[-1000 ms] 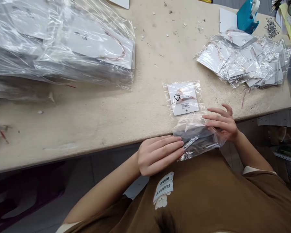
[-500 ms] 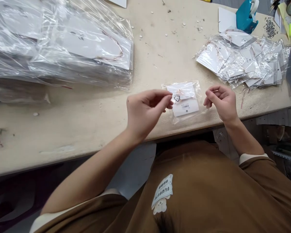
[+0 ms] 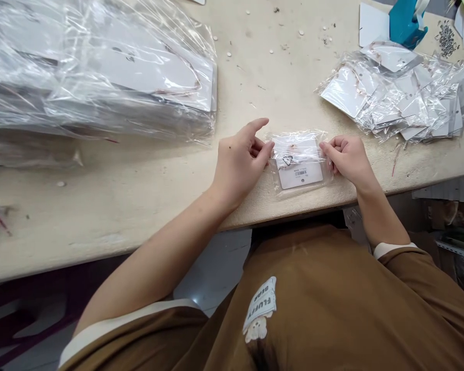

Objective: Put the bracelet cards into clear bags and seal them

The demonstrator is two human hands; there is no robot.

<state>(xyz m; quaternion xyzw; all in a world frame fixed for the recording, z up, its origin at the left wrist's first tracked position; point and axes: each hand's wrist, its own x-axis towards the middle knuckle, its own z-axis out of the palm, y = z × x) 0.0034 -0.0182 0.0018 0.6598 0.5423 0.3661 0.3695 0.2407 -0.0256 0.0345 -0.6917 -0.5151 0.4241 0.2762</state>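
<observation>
In front of me a small clear plastic bag (image 3: pixel 302 191) lies near the table's front edge. Inside it is a white card (image 3: pixel 299 176) with a recycling mark and a small barcode label. The upper part of the bag is creased over the card. My left hand (image 3: pixel 244 162) is at its left edge, with thumb and curled fingers closed at the plastic; the index finger points up, off the bag. My right hand (image 3: pixel 348 158) pinches the right edge between thumb and fingers.
Large clear bags of white cards (image 3: pixel 158 67) fill the table's left side. On the right lies a pile of small bagged cards (image 3: pixel 394 98). Behind it stand a teal tape dispenser (image 3: pixel 408 23) and a heap of tiny metal parts (image 3: pixel 446 38). Small white bits are scattered about.
My right hand, apart from the bag before, has moved left onto its right edge. My left index finger has lifted away from the thumb. The view has shifted slightly.
</observation>
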